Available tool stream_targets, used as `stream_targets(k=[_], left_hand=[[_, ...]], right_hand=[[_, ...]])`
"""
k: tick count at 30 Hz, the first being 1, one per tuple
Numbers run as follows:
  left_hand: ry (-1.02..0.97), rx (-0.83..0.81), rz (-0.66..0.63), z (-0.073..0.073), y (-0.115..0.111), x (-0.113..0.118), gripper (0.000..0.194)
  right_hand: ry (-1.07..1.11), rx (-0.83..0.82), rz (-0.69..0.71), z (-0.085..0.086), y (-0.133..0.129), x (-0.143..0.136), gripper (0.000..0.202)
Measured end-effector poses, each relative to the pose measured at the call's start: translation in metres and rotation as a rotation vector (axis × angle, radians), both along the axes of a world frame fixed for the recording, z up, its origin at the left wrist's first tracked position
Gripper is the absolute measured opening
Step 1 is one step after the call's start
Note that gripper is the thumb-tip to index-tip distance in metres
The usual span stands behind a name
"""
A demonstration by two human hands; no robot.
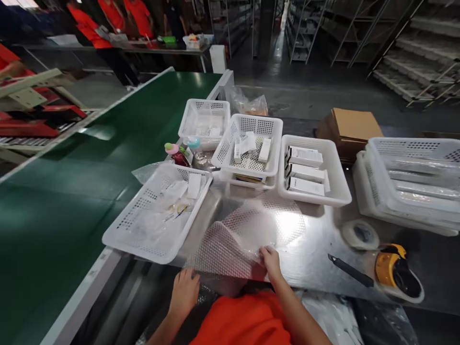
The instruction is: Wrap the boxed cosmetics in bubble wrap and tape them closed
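A sheet of clear bubble wrap [226,247] lies partly folded on the metal table and reaches over its front edge. My right hand [270,261] has its fingers closed on the sheet's right part. At the sheet's lower left corner is my left hand [185,287], fingers curled together; whether they grip the wrap is unclear. Left of the sheet, a white basket [143,220] holds plastic bags and small items. Behind it stand a basket with small white boxes [265,150] and a white bin [338,191] with several white boxes [305,186].
A black cutter [350,270], a tape roll [360,235] and a yellow tape dispenser [390,268] lie at the right. Stacked baskets [413,211] and a cardboard box [355,124] stand behind them. A green conveyor [72,191] runs along the left. People in orange shirts are farther back.
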State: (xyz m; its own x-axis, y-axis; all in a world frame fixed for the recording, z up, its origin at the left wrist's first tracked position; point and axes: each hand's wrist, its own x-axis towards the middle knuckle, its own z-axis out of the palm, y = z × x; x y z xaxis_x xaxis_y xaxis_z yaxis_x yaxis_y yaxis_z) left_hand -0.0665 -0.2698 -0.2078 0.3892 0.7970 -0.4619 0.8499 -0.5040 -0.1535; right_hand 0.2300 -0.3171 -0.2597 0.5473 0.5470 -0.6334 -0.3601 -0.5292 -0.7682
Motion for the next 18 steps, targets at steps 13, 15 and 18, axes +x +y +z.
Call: stream_targets(k=[13, 15, 18], left_hand=[[-0.087, -0.248, 0.002, -0.017, 0.039, 0.192, 0.084], [-0.050, -0.312, -0.012, -0.021, 0.042, 0.192, 0.089], [-0.041, -0.376, -0.011, -0.021, 0.041, 0.186, 0.089]], right_hand=[[-0.197, -0.061, 0.120, -0.009, 0.005, 0.042, 0.012], [-0.391, 0.079, 0.123, 0.011, 0.008, 0.083, 0.023], [-0.826, 0.338, 0.190, 0.053, 0.039, 0.176, 0.031]])
